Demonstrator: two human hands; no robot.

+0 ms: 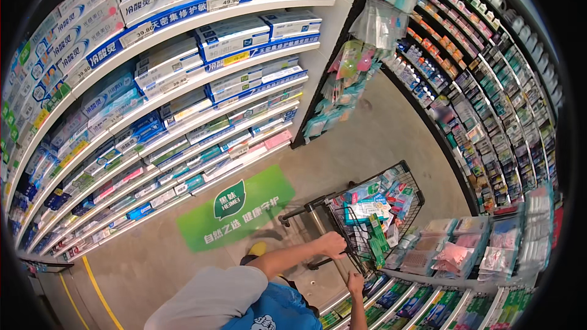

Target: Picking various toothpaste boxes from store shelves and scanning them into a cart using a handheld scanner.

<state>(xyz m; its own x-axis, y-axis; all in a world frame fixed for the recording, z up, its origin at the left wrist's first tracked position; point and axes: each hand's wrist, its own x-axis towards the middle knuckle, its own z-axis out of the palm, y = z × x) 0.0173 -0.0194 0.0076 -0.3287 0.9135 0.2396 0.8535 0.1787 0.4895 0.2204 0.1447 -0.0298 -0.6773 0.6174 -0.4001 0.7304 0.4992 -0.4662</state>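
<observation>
Presently, one wire cart (420, 197), one o'clock of your hands, heaped with assorted packages (367, 209); long green box (377, 232) at its near end. Your left hand (333, 244): curled round the handle (317, 219); your right hand (354, 282): curled at the same bar. Blocking three o'clock, close beside the cart: hanging packs (455, 255). Four o'clock: low shelving (437, 308). Ten to eleven: boxed-goods shelving (162, 64). Ten: green floor panel (269, 190). One to two: curved shelving (489, 95)
</observation>
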